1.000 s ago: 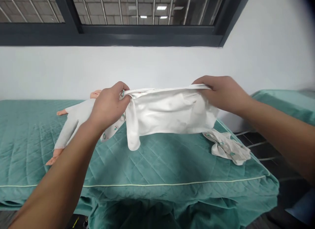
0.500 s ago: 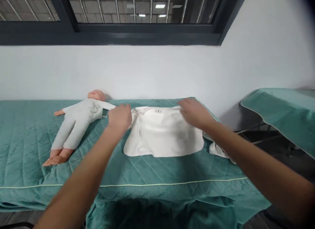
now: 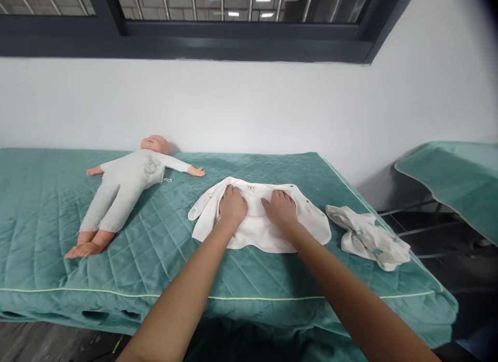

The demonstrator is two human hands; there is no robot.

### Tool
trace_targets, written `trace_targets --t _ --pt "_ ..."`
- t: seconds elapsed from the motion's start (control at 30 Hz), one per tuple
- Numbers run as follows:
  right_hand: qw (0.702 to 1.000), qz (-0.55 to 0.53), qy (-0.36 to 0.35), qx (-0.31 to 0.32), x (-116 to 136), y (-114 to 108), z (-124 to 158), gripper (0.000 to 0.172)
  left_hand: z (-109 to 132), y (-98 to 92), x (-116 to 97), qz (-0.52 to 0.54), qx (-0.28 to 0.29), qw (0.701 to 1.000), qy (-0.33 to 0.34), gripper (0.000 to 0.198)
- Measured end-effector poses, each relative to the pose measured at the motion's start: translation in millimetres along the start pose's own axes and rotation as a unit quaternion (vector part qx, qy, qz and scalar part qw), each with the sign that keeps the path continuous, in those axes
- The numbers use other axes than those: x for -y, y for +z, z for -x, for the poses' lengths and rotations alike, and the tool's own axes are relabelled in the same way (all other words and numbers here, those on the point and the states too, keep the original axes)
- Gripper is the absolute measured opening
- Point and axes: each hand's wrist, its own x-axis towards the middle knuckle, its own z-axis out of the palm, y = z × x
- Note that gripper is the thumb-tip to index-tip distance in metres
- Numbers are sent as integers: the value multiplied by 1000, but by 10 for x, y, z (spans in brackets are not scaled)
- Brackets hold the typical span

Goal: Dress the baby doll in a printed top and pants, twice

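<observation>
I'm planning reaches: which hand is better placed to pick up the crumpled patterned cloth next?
Probably the right hand: it touches the white garment on the side nearer the crumpled patterned cloth. The left hand, also touching the garment, is farther from that cloth and nearer the doll.

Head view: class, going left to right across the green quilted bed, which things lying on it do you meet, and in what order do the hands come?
Doll → white shirt → patterned cloth. Over the white shirt: left hand → right hand.

Soft, even light; glare patches in window (image 3: pixel 241 30); top-right corner dark (blurred).
</observation>
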Motion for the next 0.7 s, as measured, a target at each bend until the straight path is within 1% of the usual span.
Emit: trace_targets --t 0.1,0.17,0.3,0.37,0.47,0.57,0.7 --pt "999 0 36 -4 21 29 -69 57 -111 -40 13 -8 -9 999 -42 47" --pt "998 -19 58 -22 63 64 -98 60 -145 -53 0 -8 -21 998 -56 51" --pt "986 -121 66 -95 184 107 -169 63 -162 -49 -55 7 -62 996 -65 58" --pt "978 -148 60 -131 234 119 -222 67 -181 -34 -78 11 -78 995 -68 63" --pt "976 -142 46 -156 252 153 -317 67 -252 4 -79 7 -80 995 -56 68" --pt "981 -107 33 -159 202 210 -420 69 -358 58 -45 -9 -63 997 -34 69" --pt "985 -73 1 -153 122 281 -565 72 -510 143 0 -32 -53 998 -26 68"
